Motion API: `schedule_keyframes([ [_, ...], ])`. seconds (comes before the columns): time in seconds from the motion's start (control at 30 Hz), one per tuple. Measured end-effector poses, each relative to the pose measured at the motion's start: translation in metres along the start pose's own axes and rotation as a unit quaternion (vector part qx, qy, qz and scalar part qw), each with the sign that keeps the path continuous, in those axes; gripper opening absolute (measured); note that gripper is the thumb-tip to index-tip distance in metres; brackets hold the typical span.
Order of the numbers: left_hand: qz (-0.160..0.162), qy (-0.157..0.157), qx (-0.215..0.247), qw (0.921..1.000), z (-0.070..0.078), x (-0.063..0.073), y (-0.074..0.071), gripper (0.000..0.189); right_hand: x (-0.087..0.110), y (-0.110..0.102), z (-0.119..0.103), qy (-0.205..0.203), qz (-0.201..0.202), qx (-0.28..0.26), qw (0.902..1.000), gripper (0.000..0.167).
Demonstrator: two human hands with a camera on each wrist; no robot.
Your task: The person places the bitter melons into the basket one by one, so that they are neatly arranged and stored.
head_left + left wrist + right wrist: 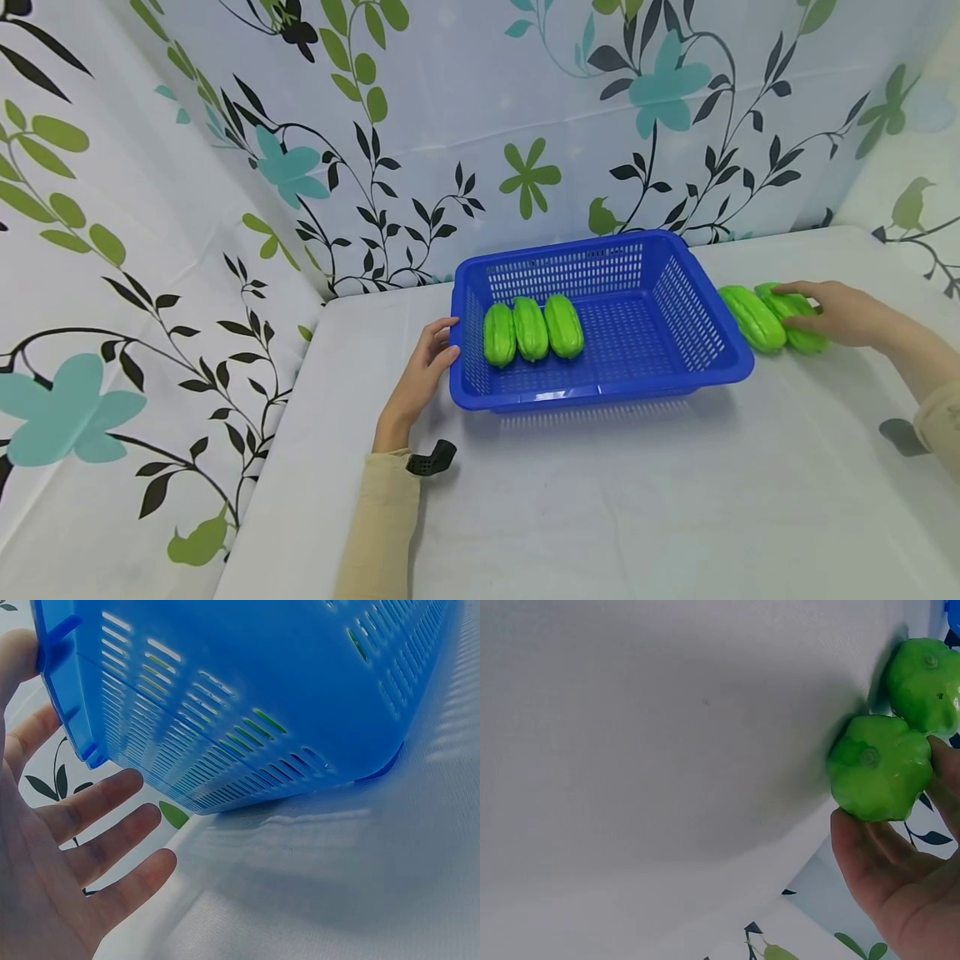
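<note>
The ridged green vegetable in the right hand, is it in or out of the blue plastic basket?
Out: the right hand grips the ridged green vegetable outside the blue plastic basket, past its right wall.

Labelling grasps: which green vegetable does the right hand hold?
Head view's far-right vegetable, in the right hand; its neighbour lies nearer the basket, the other three inside it.

The basket [551,397] stood on the table [637,517] just right of the head view's centre, before a curtain [480,100] spanning the top of the frame. Three vegetables [530,329] lay side by side in its left half. My left hand [422,367] touched its left rim. Past its right end lay an inner vegetable [752,318], then an outer vegetable [789,310], which my right hand [843,312] held at the frame's right.
</note>
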State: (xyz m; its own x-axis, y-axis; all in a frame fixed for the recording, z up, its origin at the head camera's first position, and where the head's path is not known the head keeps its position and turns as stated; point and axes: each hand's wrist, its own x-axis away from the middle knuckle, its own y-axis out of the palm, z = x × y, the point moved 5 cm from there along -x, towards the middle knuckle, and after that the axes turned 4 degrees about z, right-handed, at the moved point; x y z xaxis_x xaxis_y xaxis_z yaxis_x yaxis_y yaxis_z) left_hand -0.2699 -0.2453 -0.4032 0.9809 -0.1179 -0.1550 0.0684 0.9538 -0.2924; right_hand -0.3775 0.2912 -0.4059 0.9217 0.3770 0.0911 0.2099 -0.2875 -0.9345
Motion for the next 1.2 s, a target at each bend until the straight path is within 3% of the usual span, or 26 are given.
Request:
schedule_keyframes([
  [0.4,-0.002,-0.001,0.006,1.0000,0.000,-0.001,0.000,0.048,-0.003,0.003,0.010,-0.007,-0.017,0.027,0.9995,0.039],
  [0.93,-0.003,-0.004,0.000,1.0000,0.000,-0.001,-0.001,0.047,0.000,0.005,0.021,0.034,-0.029,0.000,0.9990,0.064],
  [1.2,0.007,0.003,0.008,0.9999,-0.033,-0.011,-0.004,0.047,-0.001,-0.001,0.021,0.042,-0.015,-0.009,0.9990,0.063],
])
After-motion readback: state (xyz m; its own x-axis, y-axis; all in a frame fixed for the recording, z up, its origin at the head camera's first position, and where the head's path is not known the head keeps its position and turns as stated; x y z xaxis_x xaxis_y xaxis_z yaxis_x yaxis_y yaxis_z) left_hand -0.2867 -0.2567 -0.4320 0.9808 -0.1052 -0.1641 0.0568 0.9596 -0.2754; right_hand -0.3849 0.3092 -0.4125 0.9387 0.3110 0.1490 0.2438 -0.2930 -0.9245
